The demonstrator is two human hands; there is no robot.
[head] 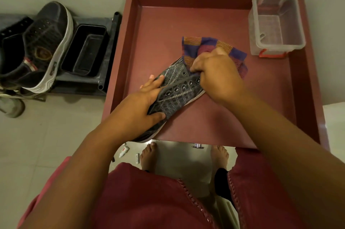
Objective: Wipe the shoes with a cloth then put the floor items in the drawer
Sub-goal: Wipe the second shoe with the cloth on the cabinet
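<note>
A dark grey lace-less shoe (179, 90) lies over the open maroon drawer (214, 124), its heel past the drawer's front edge. My left hand (143, 105) grips the shoe around its heel end. My right hand (218, 75) grips a striped blue, orange and red cloth (196, 47) and presses it on the shoe's toe end near the eyelets. A second dark shoe (46, 41) with a white sole leans on a low grey rack at the left. Two small white tubes (124, 151) lie on the floor beside my bare feet.
A clear plastic box (276, 23) with red clips stands in the drawer's far right corner. A black rectangular tray (85, 49) sits on the grey rack (110, 51) left of the drawer. Pale floor tiles surround it all. Another worn shoe (11, 105) shows at the left edge.
</note>
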